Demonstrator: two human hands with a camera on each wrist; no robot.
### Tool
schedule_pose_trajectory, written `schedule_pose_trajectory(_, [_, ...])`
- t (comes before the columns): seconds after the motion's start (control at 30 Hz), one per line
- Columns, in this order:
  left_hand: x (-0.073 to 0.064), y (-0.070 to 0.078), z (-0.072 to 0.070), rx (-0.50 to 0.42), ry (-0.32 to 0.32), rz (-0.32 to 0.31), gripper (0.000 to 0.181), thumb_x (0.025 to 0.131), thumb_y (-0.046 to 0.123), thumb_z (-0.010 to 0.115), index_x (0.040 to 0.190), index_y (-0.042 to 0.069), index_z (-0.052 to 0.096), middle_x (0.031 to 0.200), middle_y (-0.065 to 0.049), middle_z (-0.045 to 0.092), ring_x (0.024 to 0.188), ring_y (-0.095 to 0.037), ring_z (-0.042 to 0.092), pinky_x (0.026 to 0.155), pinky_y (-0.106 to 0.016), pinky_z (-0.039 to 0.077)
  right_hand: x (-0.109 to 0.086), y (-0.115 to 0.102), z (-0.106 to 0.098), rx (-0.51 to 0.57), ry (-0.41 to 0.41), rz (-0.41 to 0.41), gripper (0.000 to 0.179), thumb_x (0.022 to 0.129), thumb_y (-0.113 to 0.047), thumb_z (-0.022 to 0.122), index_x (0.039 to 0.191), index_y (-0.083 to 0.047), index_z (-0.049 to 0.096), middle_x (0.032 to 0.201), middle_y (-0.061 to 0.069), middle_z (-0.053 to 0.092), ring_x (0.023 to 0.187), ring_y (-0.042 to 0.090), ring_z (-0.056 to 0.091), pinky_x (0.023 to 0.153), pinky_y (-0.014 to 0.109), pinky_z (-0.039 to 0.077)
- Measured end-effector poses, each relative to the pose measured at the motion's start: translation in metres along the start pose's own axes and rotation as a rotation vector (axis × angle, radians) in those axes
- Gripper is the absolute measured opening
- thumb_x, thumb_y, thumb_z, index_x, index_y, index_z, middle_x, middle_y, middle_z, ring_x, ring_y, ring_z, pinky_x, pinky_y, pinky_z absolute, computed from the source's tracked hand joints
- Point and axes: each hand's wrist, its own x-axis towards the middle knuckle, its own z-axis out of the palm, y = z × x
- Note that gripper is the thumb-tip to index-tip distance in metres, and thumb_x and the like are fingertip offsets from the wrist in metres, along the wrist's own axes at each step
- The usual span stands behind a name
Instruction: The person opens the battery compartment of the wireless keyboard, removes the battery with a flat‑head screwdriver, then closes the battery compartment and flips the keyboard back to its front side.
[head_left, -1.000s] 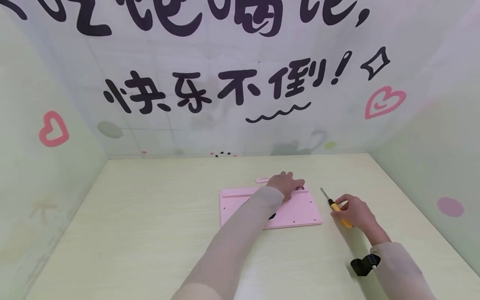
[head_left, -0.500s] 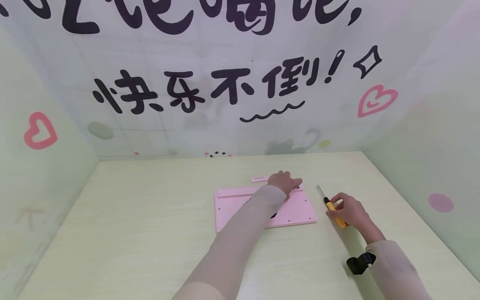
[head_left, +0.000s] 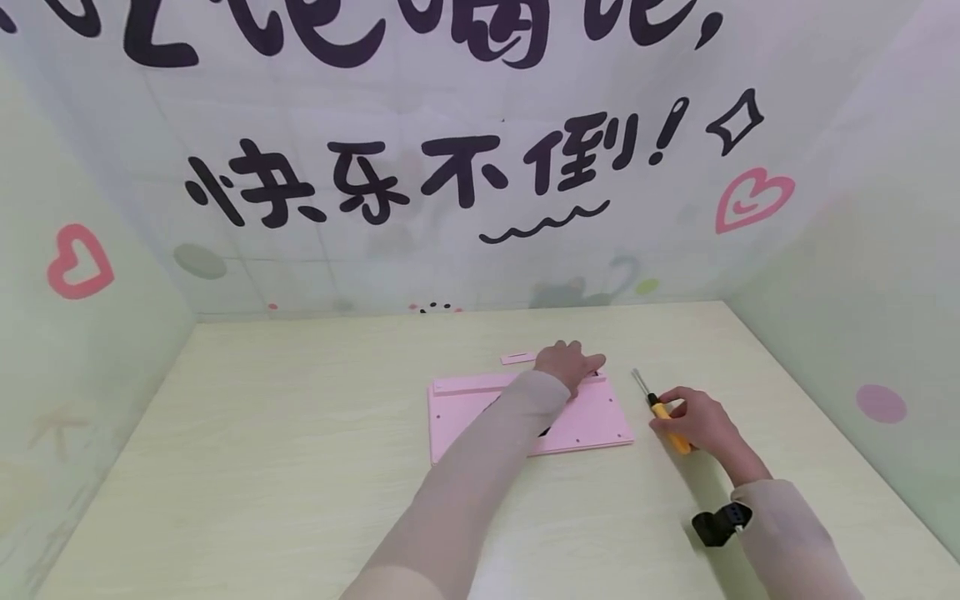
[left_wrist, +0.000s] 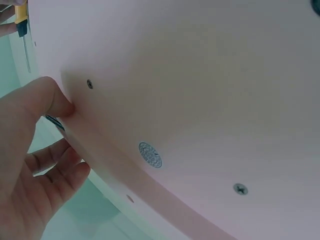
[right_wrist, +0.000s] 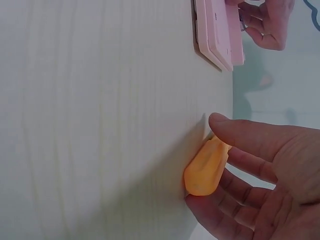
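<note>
A pink keyboard (head_left: 585, 429) lies underside up on the table, with small screws in its face and a raised ridge along its far edge. My left hand (head_left: 566, 364) grips that ridge near its right end. In the left wrist view the thumb (left_wrist: 57, 100) presses the near side and the fingers curl at the far side. A dark slot or part (left_wrist: 55, 122) shows between them. My right hand (head_left: 701, 421) holds a yellow-handled screwdriver (head_left: 681, 440) between thumb and fingers, its metal shaft pointing away over the table. In the right wrist view its handle (right_wrist: 204, 172) sits close to the tabletop.
Just behind the keyboard lies a narrow pink strip with a slot (head_left: 517, 359), partly covered by my left hand. Printed cloth walls (head_left: 360, 258) enclose the pale wooden table (head_left: 285, 433) at the back and both sides. A black wrist camera (head_left: 720, 525) hangs beside the right sleeve.
The head view has turned slightly to the right, so everything sits a little further left in it. Both hands keep their holds on the keyboard and the screwdriver.
</note>
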Motion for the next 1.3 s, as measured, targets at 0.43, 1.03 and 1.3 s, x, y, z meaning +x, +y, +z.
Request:
schedule_pose_trajectory(0.43, [0.004, -0.002, 0.002, 0.08, 0.037, 0.053, 0.041, 0.09, 0.026, 0.057, 0.122, 0.031, 0.031, 0.104, 0.003, 0.047, 0.076, -0.014, 0.046, 0.059, -0.023, 0.045, -0.001, -0.01, -0.013, -0.071, 0.062, -0.064, 0.045, 0.082, -0.023, 0.068, 0.114, 0.006, 0.054, 0.103, 0.029, 0.055, 0.082, 0.036, 0.056, 0.065, 0.043, 0.046])
schedule_pose_trajectory(1.03, [0.0, -0.006, 0.008, 0.007, 0.134, 0.084, 0.037, 0.09, 0.018, 0.057, 0.121, 0.03, 0.04, 0.106, 0.002, 0.052, 0.086, -0.016, 0.052, 0.067, -0.025, 0.048, 0.013, -0.059, 0.024, -0.007, 0.067, -0.147, 0.036, 0.081, -0.016, 0.07, 0.11, 0.002, 0.06, 0.097, 0.019, 0.06, 0.084, 0.031, 0.056, 0.068, 0.041, 0.046])
schedule_pose_trajectory(1.3, [0.004, -0.009, 0.012, -0.019, 0.144, 0.102, 0.037, 0.09, 0.027, 0.058, 0.122, 0.03, 0.04, 0.103, 0.002, 0.051, 0.082, -0.016, 0.05, 0.068, -0.026, 0.048, 0.022, -0.065, 0.036, 0.02, 0.099, -0.117, 0.034, 0.08, -0.013, 0.07, 0.11, 0.001, 0.062, 0.103, 0.02, 0.058, 0.088, 0.031, 0.053, 0.073, 0.041, 0.045])
